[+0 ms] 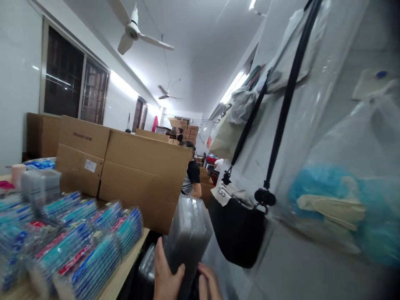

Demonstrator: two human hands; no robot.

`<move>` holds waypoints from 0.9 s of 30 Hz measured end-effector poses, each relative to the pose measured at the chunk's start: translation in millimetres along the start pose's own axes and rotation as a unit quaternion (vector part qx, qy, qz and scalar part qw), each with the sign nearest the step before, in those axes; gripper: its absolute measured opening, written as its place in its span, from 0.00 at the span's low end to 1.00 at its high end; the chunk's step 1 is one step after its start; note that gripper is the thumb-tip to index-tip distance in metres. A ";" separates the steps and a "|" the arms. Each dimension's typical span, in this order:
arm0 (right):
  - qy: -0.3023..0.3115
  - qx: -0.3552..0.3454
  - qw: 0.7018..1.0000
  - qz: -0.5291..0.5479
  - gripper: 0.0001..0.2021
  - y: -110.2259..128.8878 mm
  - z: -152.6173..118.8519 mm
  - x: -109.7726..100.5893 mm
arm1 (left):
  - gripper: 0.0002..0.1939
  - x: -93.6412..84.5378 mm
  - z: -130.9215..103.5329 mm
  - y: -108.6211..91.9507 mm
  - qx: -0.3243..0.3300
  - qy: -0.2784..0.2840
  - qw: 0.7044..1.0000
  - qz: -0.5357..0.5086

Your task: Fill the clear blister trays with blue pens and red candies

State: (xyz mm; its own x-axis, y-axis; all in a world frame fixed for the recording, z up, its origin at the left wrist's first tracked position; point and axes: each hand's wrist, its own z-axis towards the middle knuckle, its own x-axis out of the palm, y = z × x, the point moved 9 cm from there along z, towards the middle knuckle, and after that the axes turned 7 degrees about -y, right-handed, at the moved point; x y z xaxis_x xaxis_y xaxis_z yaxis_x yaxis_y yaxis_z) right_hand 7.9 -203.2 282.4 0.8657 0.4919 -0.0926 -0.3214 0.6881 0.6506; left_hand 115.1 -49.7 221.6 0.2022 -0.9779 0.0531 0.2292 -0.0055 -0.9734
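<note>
A tall stack of clear plastic trays stands tilted in front of me, its upper end pointing away. My left hand grips its left side, with the thumb across the near face. At the lower right edge of the stack, the bent fingers of my right hand press against it; part of that hand is cut off by the frame's bottom. Below and left of the stack, more clear plastic shows in a dark place beside the table.
Plastic-wrapped packs in blue, teal and red cover the table at left. Large cardboard boxes rise behind them. A black bag and clear plastic bags hang along the right wall. A person is farther back.
</note>
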 end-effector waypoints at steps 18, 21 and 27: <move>0.404 -0.091 0.771 -0.485 0.11 93.0 132.6 161.5 | 0.47 51.2 15.6 -84.0 0.108 0.084 0.982 0.129; 0.393 -0.076 0.773 -0.491 0.12 89.3 134.2 158.6 | 0.43 55.5 20.5 -83.4 0.118 0.097 0.985 0.080; 0.371 -0.062 0.795 -0.477 0.13 76.7 140.6 152.5 | 0.41 56.8 23.6 -74.7 0.120 0.096 0.985 0.076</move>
State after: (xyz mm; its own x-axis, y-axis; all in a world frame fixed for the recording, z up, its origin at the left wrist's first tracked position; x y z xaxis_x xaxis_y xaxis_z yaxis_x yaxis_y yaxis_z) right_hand 169.2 -150.5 424.2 0.2893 -0.1378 -0.9473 0.2702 0.9611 -0.0573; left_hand 132.0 -99.9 302.6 0.0730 -0.9851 -0.1554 0.4340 0.1717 -0.8844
